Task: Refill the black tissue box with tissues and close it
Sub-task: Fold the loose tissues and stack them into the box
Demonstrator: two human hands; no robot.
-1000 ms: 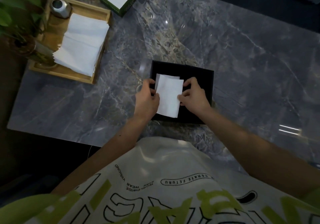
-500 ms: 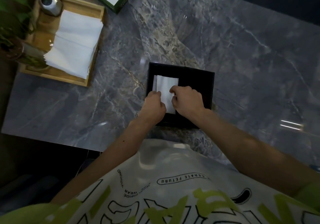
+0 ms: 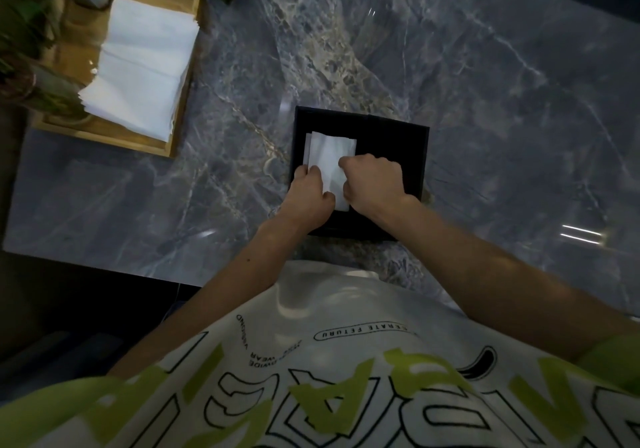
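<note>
The black tissue box (image 3: 381, 120) sits open on the marble desk (image 3: 485, 84), near its front edge and directly before the person. A folded white tissue (image 3: 332, 151) lies in the box's left half, its near end hidden between the 2 hands. The left hand (image 3: 308, 196) has its grip pinched on the tissue's left edge; the right hand (image 3: 374, 184) curls over the right edge, knuckles up, grip closed on the paper. This looks like the filling step, with the tissue being pressed down flat. Much of the box appears unfilled, so the next move likely calls for letting go and reaching to the stack of tissues (image 3: 145, 59) on the wooden tray (image 3: 114, 136), well apart at far left. I cannot pick out a lid
</note>
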